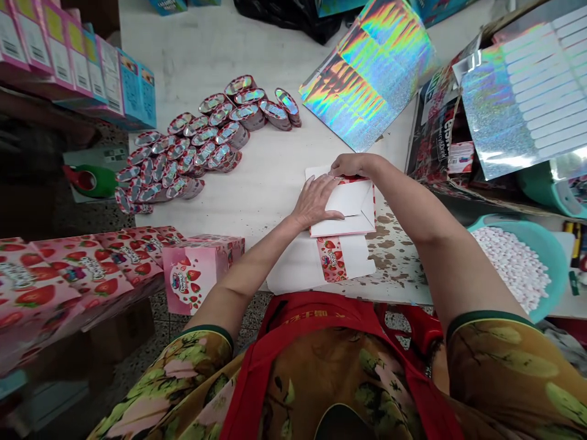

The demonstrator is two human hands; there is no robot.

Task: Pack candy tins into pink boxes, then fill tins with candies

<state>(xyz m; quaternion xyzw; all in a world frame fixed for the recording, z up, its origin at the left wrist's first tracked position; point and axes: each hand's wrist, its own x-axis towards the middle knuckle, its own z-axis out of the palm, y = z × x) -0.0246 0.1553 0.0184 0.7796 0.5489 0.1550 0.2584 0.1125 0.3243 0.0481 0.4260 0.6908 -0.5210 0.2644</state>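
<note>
My left hand (316, 200) lies flat with fingers stretched out, pressing on a flattened white carton blank with a pink strawberry edge (351, 208). My right hand (349, 164) curls its fingers over the far edge of the same blank and grips it. The blank rests on a stack of more flat cartons (321, 260) near the table's front edge.
Several foil-lidded candy cups (192, 143) lie at the left of the white table (238, 73). Holographic sheets (371, 73) lie at the back right. Pink strawberry boxes (195, 272) stand at the lower left. A teal basin of white pellets (520, 263) sits at the right.
</note>
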